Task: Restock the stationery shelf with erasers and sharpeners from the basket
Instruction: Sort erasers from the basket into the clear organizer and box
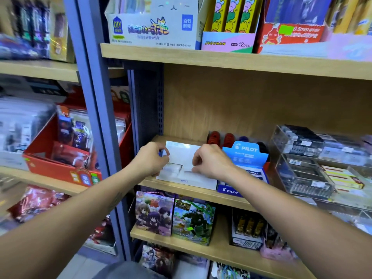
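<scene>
A white open display box (186,181) sits on the middle wooden shelf (193,191), its lid standing upright behind it. White erasers (171,171) lie in its left half. My left hand (151,160) is over the box's left end, fingers pinched on a small blue and white item. My right hand (211,161) is over the right half, fingers curled on a white eraser at the box's middle. The basket is out of view.
A blue Pilot display box (244,168) stands touching the white box on the right. Clear acrylic trays (302,168) of stationery fill the far right. A grey shelf upright (96,117) stands on the left, with a red box (60,166) beyond it.
</scene>
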### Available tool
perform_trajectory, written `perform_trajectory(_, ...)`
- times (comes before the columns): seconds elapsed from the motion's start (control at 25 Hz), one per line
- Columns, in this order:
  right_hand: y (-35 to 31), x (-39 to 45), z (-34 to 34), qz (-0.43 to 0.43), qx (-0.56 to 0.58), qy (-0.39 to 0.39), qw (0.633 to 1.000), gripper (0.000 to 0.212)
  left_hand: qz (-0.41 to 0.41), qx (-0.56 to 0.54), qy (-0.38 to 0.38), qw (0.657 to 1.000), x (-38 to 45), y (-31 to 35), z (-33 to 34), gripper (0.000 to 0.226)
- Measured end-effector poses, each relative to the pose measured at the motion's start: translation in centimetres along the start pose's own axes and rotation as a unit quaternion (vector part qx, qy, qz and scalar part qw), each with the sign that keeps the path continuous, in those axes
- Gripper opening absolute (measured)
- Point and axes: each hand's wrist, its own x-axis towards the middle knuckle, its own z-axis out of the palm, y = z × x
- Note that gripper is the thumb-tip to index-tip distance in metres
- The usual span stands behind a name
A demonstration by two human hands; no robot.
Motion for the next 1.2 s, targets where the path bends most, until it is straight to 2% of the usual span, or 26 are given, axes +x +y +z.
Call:
perform_trajectory(0.24, -0.7, 0.6, 1.7, 0.000, -0.042, 0.006, 0.999, 0.009, 0.050, 0.071, -0.069, 0.994, 0.2, -0.8, 0.0, 0.008)
perform_trajectory(0.4, -0.5, 0.8, 3.1, 0.007, -0.083, 0.025, 0.996, 0.016, 0.061, 0.158, -0.115, 0.979, 0.7, -0.2, -0.3, 0.010)
perform_trajectory(0.6, -1.0, 0.6, 3.5, -0.020, -0.174, 0.064, 0.983, 0.016, 0.057, 0.164, -0.123, 0.977, 0.9, -0.2, -0.7, 0.014)
perform_trajectory(0.8, -1.9, 0.5, 3.1, 0.010, -0.179, 0.041, 0.983, 0.018, 0.045, 0.148, -0.142, 0.978, 0.6, 0.2, -1.1, 0.016)
perform_trajectory(0.92, -1.7, -0.2, 2.1, 0.025, -0.122, 0.020, 0.992, 0.026, 0.056, 0.109, -0.116, 0.986, 0.4, 1.5, -1.6, 0.019)
perform_trajectory(1.0, -1.4, -1.0, 0.7, 0.025, -0.027, 0.037, 0.999, 0.034, 0.049, -0.011, -0.100, 0.994, -0.2, 2.4, -1.1, 0.024)
perform_trajectory(1.04, -1.2, -1.4, -0.2, 0.019, 0.055, 0.036, 0.998, 0.036, 0.036, -0.080, -0.111, 0.990, -0.7, 2.9, -0.6, 0.028)
perform_trajectory(1.12, -0.7, -2.9, -2.3, -0.017, 0.226, -0.008, 0.974, 0.042, 0.004, -0.181, -0.149, 0.972, -1.6, 4.0, 0.5, 0.032)
perform_trajectory(1.2, 0.0, -4.5, -4.0, -0.045, 0.280, -0.038, 0.958, 0.042, -0.027, -0.234, -0.180, 0.955, -2.4, 5.0, 1.6, 0.031)
